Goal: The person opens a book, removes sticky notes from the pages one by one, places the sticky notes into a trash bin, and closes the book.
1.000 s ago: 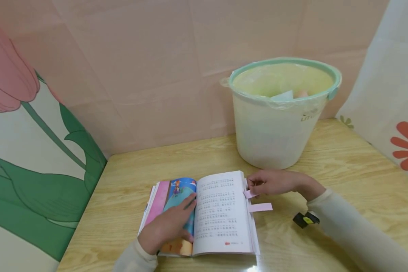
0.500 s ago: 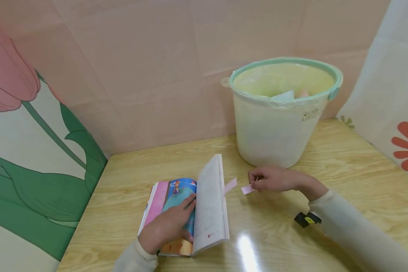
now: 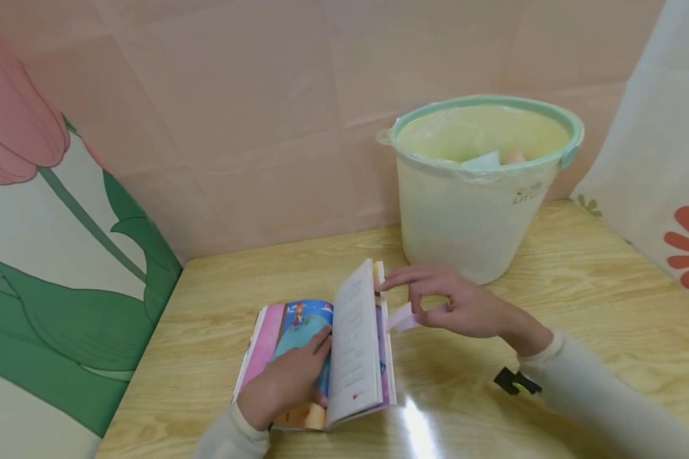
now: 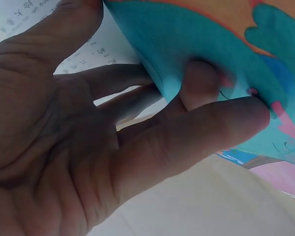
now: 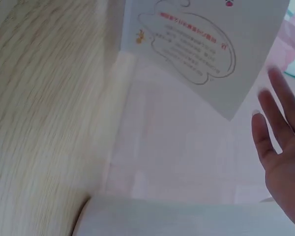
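A book (image 3: 353, 350) lies open on the table, its right-hand pages tilted up off the tabletop. My left hand (image 3: 287, 381) rests on the colourful left page, fingers spread near the spine; in the left wrist view the left hand (image 4: 113, 137) lies over the teal picture (image 4: 187, 29). Beside the raised page edges, my right hand (image 3: 462, 303) pinches a pink paper strip (image 3: 403, 317) between thumb and forefinger, the other fingers reaching toward the pages. Whether the strip is still attached to the page cannot be told. In the right wrist view, part of the right hand (image 5: 290, 162) shows beside a lifted page (image 5: 201, 44).
A whitish bucket (image 3: 459, 217) with a green rim and clear liner stands behind the book, paper pieces (image 3: 482, 160) inside. A pink sheet (image 3: 252, 127) covers the wall behind. A black strap piece (image 3: 515, 381) hangs at the right wrist above the wooden table (image 3: 580, 274).
The right pages have risen from lying flat. My right hand first drew a pink strip away from the book, then moved left to the strip at the raised pages. The left hand stays put.
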### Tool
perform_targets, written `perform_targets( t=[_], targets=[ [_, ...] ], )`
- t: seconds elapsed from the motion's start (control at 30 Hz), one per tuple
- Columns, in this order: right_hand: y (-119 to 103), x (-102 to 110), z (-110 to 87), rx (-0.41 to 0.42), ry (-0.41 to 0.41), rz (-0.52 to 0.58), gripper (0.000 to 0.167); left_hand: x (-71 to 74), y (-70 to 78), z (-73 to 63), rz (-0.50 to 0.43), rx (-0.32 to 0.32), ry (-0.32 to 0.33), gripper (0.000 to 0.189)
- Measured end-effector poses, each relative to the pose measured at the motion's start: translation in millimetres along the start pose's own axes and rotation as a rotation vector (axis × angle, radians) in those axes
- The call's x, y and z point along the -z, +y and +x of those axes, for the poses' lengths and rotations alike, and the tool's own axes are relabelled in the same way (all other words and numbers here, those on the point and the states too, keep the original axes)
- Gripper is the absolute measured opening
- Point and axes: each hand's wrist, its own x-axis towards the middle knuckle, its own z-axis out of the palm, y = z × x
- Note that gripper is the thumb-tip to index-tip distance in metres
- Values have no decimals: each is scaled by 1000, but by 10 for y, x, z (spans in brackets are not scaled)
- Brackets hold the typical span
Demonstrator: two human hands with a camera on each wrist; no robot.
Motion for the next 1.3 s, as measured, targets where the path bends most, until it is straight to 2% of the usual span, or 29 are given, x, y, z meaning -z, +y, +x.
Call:
perform_targets(
  t=[0.2, 0.3, 0.4, 0.53, 0.63, 0.73, 0.83, 0.87, 0.93, 1.03, 1.2, 1.3],
  targets=[
    [55, 31, -20, -42, -61, -97, 30, 31, 10, -23, 23, -28, 10, 104],
    [138, 39, -36, -74, -136, -89, 28, 19, 12, -15, 44, -33, 13, 102],
    [219, 28, -62, -156, -189, -59, 25, 8, 36, -9, 78, -39, 32, 97],
    [250, 12, -79, -308, -187, 17, 22, 45, 101, -44, 119, -48, 93, 85],
    [231, -12, -68, -360, -174, 103, 16, 106, 152, -83, 118, -26, 183, 73],
    [168, -34, -40, -370, -146, 198, 12, 181, 201, -131, 57, -6, 346, 62],
    [74, -91, 3, -355, -107, 327, 11, 252, 255, -201, -62, -50, 528, 57],
    [46, -125, 19, -344, -101, 380, 11, 273, 275, -225, -109, -75, 570, 57],
    [-7, -212, 51, -318, -103, 469, 11, 304, 318, -272, -191, -115, 610, 57],
    [-55, -362, 101, -284, -139, 542, 10, 330, 378, -321, -252, -120, 569, 55],
    [-68, -528, 126, -293, -204, 606, 12, 336, 427, -347, -240, -37, 459, 48],
    [-44, -560, 104, -329, -210, 551, 15, 342, 420, -347, -259, -3, 435, 42]
  ],
)
